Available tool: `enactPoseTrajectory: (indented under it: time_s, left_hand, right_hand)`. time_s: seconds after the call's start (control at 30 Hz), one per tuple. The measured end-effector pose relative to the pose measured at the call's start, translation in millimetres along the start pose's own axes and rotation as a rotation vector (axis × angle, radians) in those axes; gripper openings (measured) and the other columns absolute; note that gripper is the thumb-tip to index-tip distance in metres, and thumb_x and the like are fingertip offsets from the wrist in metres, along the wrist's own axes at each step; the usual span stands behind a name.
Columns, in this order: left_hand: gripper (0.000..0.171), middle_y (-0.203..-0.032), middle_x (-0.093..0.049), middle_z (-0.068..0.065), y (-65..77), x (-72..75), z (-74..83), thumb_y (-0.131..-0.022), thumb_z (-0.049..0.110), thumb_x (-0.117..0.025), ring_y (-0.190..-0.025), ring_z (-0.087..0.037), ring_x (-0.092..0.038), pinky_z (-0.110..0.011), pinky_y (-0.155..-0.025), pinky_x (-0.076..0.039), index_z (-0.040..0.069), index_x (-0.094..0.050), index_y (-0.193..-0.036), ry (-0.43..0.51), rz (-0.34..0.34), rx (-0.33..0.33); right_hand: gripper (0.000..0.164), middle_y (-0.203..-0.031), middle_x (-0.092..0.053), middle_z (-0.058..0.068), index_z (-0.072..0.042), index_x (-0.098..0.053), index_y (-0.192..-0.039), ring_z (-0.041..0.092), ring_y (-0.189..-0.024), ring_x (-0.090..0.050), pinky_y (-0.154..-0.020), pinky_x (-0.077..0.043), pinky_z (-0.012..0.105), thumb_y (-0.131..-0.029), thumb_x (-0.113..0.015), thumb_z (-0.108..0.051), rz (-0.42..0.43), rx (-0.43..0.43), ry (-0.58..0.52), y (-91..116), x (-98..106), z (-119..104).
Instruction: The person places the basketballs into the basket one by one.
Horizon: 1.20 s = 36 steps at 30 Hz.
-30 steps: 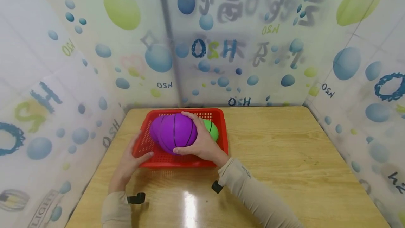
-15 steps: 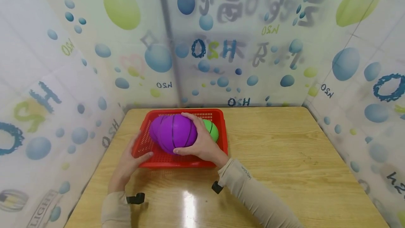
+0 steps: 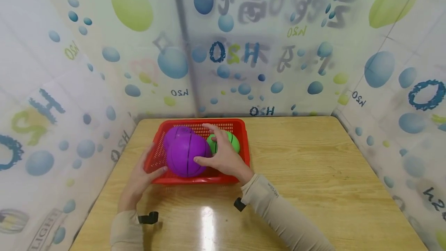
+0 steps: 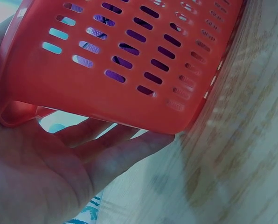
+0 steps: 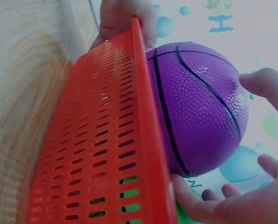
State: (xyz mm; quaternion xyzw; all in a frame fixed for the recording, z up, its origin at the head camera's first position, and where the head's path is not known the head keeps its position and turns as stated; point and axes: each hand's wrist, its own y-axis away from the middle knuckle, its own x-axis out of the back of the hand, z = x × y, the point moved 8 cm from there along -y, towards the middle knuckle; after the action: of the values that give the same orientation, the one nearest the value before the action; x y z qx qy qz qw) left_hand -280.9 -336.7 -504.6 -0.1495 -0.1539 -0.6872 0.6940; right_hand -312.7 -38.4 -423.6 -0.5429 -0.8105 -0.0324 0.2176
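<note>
A red plastic basket [image 3: 209,180] with slotted walls stands on the table, holding balls. In front inside it sits a purple ball [image 3: 186,160] with black basketball lines, its top above the rim. Another purple ball [image 3: 174,133] lies behind it, partly hidden. At the right is a green ball [image 3: 234,142], partly covered by my right hand [image 3: 228,162]. That hand is spread beside the front purple ball, thumb at its surface, fingers away from it. My left hand [image 3: 137,179] holds the basket's left side, thumb over the rim and fingers along the outer wall [image 4: 87,88].
The wooden table [image 3: 296,173] extends to the right of the basket and in front of it. Patterned curtain walls [image 3: 278,69] stand behind and on both sides. A black wrist camera [image 3: 149,218] sits on each sleeve.
The front purple ball has dropped toward the basket's front, out of my right hand's hold. More of the green ball shows now. My left hand stays on the basket.
</note>
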Motion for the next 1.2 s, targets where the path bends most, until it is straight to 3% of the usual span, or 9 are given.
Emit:
enactPoseTrajectory:
  time_s: [0.33, 0.53, 0.73, 0.87, 0.93, 1.07, 1.2]
  left_hand:
    - [0.108, -0.186, -0.016, -0.014, -1.8, -0.8, -0.3, -0.099, 0.027, -0.086, -0.168, -0.05, -0.016, -0.083, -0.128, -0.017, 0.038, -0.015, -0.18, 0.011, -0.007, 0.002]
    - [0.109, -0.187, -0.015, -0.012, -3.2, 0.0, -2.7, -0.099, 0.028, -0.086, -0.169, -0.049, -0.013, -0.084, -0.127, -0.016, 0.039, -0.015, -0.18, -0.001, -0.014, 0.007]
    - [0.106, -0.187, -0.014, -0.011, -0.5, 6.7, -1.6, -0.1, 0.034, -0.085, -0.17, -0.051, -0.01, -0.087, -0.125, -0.015, 0.038, -0.016, -0.18, -0.087, -0.019, -0.011]
    - [0.106, -0.186, -0.017, -0.015, 2.2, 14.0, 1.2, -0.102, 0.043, -0.082, -0.167, -0.053, -0.019, -0.085, -0.125, -0.022, 0.035, -0.013, -0.181, -0.17, -0.012, -0.017]
    - [0.107, -0.184, -0.02, -0.022, 3.0, 17.8, 5.1, -0.102, 0.046, -0.081, -0.163, -0.056, -0.029, -0.082, -0.123, -0.031, 0.034, -0.01, -0.181, -0.19, -0.006, -0.011]
    - [0.11, -0.181, -0.023, -0.029, 3.7, 28.6, 22.0, -0.102, 0.049, -0.08, -0.156, -0.059, -0.04, -0.08, -0.117, -0.042, 0.034, -0.006, -0.181, -0.231, 0.022, -0.018]
    - [0.109, -0.183, -0.02, -0.024, 2.5, 38.6, 47.3, -0.101, 0.05, -0.081, -0.158, -0.059, -0.035, -0.079, -0.12, -0.04, 0.032, -0.009, -0.181, -0.247, 0.062, -0.068]
  right_hand:
    - [0.097, -0.164, -0.04, 0.004, -0.044, -0.037, -0.169, 0.038, -0.147, -0.051, -0.093, -0.065, 0.044, -0.09, -0.093, -0.044, 0.066, 0.024, -0.01, 2, 18, -10]
    - [0.096, -0.163, -0.04, 0.005, -0.043, -0.038, -0.168, 0.038, -0.147, -0.052, -0.096, -0.064, 0.048, -0.089, -0.093, -0.043, 0.077, 0.022, -0.011, 1, 21, -9]
    - [0.096, -0.164, -0.039, 0.008, -0.042, -0.04, -0.168, 0.041, -0.148, -0.051, -0.1, -0.064, 0.053, -0.089, -0.094, -0.041, 0.08, 0.033, -0.037, -2, 25, -13]
    - [0.096, -0.165, -0.039, 0.009, -0.042, -0.039, -0.168, 0.04, -0.147, -0.051, -0.096, -0.065, 0.05, -0.089, -0.094, -0.04, 0.091, 0.041, -0.012, -4, 32, -16]
    - [0.097, -0.165, -0.038, 0.008, -0.042, -0.039, -0.168, 0.038, -0.146, -0.051, -0.092, -0.066, 0.047, -0.089, -0.094, -0.038, 0.098, 0.042, 0.004, -4, 36, -16]
    - [0.099, -0.165, -0.037, 0.007, -0.043, -0.038, -0.169, 0.033, -0.144, -0.049, -0.096, -0.065, 0.048, -0.088, -0.095, -0.036, 0.11, 0.042, 0.036, -5, 46, -17]
    - [0.102, -0.161, -0.037, 0.008, -0.044, -0.037, -0.17, 0.034, -0.143, -0.049, -0.104, -0.061, 0.056, -0.087, -0.096, -0.037, 0.112, 0.037, 0.061, -5, 54, -17]
